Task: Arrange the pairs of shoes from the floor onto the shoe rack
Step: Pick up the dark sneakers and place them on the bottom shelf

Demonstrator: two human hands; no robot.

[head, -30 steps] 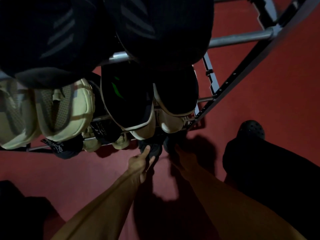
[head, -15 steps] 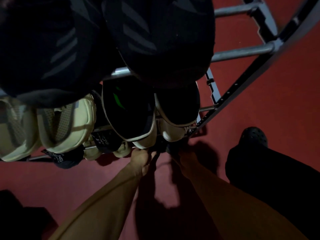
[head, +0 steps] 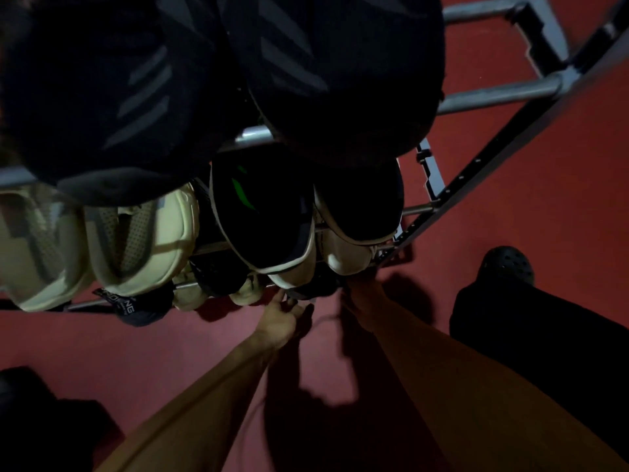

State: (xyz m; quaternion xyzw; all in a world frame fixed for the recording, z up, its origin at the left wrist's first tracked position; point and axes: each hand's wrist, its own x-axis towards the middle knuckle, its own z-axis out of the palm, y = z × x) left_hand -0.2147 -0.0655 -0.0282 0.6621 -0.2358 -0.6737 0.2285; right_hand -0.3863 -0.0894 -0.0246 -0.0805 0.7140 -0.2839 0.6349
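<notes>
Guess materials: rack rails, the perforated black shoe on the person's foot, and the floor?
Rack rails: likely bare metal tube, judging by the grey sheen.
Perforated black shoe: looks like moulded foam or rubber, matte, with round holes.
Floor: dull red, seamless; material unclear in this light.

Partial lettering "NG" on black shoe (head: 136, 306)

- Two large black shoes (head: 211, 73) sat on the top tier of one shoe rack (head: 493, 95).
- Two cream shoes (head: 136, 240) showed below, at left.
- Two black shoes with pale soles (head: 269, 216) sat beside them.
- Two hands reached in: left hand (head: 279, 321), right hand (head: 364, 301).
- One black clog (head: 507, 269) stood on the floor.
</notes>
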